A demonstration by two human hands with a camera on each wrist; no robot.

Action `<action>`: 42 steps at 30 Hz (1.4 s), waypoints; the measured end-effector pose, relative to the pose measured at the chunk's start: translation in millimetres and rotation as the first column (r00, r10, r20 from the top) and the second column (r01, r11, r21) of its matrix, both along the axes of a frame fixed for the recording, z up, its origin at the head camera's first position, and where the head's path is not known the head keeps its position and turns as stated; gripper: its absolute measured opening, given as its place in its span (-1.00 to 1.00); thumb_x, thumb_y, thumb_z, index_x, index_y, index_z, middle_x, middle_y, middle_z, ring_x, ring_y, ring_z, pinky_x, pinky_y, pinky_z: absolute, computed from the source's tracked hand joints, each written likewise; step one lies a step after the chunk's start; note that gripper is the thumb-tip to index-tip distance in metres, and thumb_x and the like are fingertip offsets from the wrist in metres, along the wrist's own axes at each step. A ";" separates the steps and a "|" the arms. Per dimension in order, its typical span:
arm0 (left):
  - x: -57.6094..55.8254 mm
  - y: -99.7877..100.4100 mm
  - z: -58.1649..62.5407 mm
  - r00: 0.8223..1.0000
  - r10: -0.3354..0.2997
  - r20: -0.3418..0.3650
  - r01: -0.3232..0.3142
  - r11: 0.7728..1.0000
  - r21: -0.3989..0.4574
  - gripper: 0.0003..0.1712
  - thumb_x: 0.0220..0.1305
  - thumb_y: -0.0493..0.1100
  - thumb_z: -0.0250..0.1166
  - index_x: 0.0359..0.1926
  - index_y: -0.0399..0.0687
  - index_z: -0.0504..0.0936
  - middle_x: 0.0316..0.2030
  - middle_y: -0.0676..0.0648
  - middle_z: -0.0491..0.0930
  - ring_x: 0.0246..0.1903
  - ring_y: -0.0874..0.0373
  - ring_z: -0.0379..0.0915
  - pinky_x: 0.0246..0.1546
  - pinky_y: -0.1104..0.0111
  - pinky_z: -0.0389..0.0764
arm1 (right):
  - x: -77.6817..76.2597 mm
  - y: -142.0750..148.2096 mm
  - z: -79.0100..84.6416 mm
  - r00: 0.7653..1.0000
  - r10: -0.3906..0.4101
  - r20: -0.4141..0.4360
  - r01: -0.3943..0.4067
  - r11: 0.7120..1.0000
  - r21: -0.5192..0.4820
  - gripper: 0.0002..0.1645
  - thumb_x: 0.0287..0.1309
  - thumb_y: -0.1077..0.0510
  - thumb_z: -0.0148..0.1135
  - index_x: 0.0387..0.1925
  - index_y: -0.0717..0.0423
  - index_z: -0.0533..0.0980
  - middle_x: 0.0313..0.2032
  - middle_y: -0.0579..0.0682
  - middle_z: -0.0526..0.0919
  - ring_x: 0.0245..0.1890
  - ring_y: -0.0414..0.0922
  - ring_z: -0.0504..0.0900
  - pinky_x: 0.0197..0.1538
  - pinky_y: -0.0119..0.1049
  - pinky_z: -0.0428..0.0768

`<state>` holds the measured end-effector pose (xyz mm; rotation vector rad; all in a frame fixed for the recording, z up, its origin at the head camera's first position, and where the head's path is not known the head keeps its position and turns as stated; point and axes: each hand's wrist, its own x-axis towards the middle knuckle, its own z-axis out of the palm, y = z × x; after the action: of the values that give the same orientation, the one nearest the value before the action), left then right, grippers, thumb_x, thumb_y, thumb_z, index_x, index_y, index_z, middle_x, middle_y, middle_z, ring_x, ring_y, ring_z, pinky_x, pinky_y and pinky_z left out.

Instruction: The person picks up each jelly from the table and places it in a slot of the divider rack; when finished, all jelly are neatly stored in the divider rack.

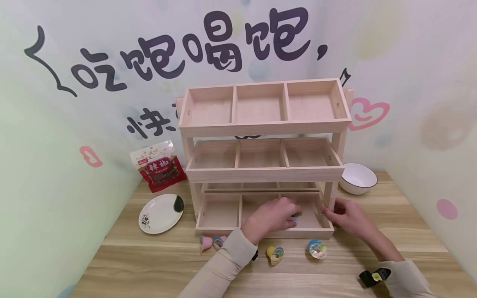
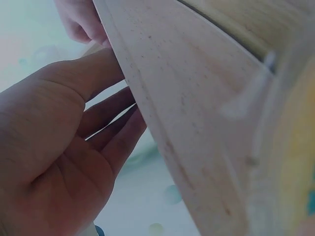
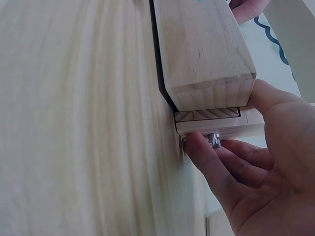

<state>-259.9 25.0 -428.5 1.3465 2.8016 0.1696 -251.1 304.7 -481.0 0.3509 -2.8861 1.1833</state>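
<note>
1. Head view: The bottom tray (image 1: 268,234) of the wooden rack (image 1: 264,128) is reached into by the left hand (image 1: 273,215), over the divider between its middle and right compartments. A small jelly cup (image 1: 296,215) is held by its fingers, just inside the right compartment; it is mostly covered by the hand. The rack's right end is gripped by the right hand (image 1: 345,215), probably so that the frame is steadied. On the bench (image 1: 123,265), a yellow cup (image 1: 275,255), a blue-lidded cup (image 1: 317,249) and two pink cups (image 1: 205,243) are set along the tray's front, seemingly for short reach. The plate (image 1: 156,207), red packet (image 1: 160,169) and white bowl (image 1: 358,178) are placed beside the rack, where the front is not obstructed.

2. Left wrist view: The left fingers are bent over the tray's wall, and their tips are hidden behind it, so the grasp cannot be told from here. A blurred yellow shape (image 2: 298,137), perhaps a cup, is seen near the lens.

3. Right wrist view: The tray's end and the side frame are pinched between thumb and fingers, with a metal bolt (image 3: 214,140) beside the fingertips; a firm hold is likely offered by this joint.
</note>
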 end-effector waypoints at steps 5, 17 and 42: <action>-2.1 1.6 -2.2 1.000 -0.010 -0.003 0.010 1.000 0.017 -0.80 0.45 -0.06 0.48 0.01 0.04 0.80 -0.20 0.10 0.70 -0.32 0.36 0.46 -0.33 0.58 0.50 | 0.8 1.1 0.3 1.000 -0.004 0.010 0.004 1.000 0.002 -0.40 0.47 -0.09 0.40 0.22 0.33 0.61 -0.13 0.11 0.82 -0.26 -0.13 0.70 -0.31 -0.36 0.70; 6.0 -8.1 3.1 0.995 -0.056 0.082 0.044 0.990 0.136 -0.62 0.57 -0.03 0.35 0.28 -0.03 0.71 0.11 0.00 0.75 -0.10 0.33 0.67 -0.09 0.64 0.60 | -2.1 -0.4 -0.4 1.000 0.014 -0.018 -0.013 1.000 0.024 -0.37 0.46 -0.09 0.42 0.27 0.32 0.59 -0.02 0.19 0.82 -0.12 -0.07 0.76 -0.24 -0.39 0.71; 76.8 18.4 -26.4 0.971 -0.130 -0.200 0.150 0.985 0.085 -0.75 0.49 0.18 0.40 0.10 0.37 0.76 0.05 0.32 0.68 0.08 0.43 0.55 0.00 0.68 0.55 | -2.8 0.9 -3.8 0.999 -0.008 -0.032 0.008 1.000 0.015 -0.44 0.47 -0.11 0.39 0.16 0.30 0.64 -0.11 0.12 0.84 -0.21 -0.19 0.72 -0.27 -0.39 0.68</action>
<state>-183.1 43.4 -454.9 1.6639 2.8719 0.1867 -253.9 305.5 -484.8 0.3545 -2.8683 1.1447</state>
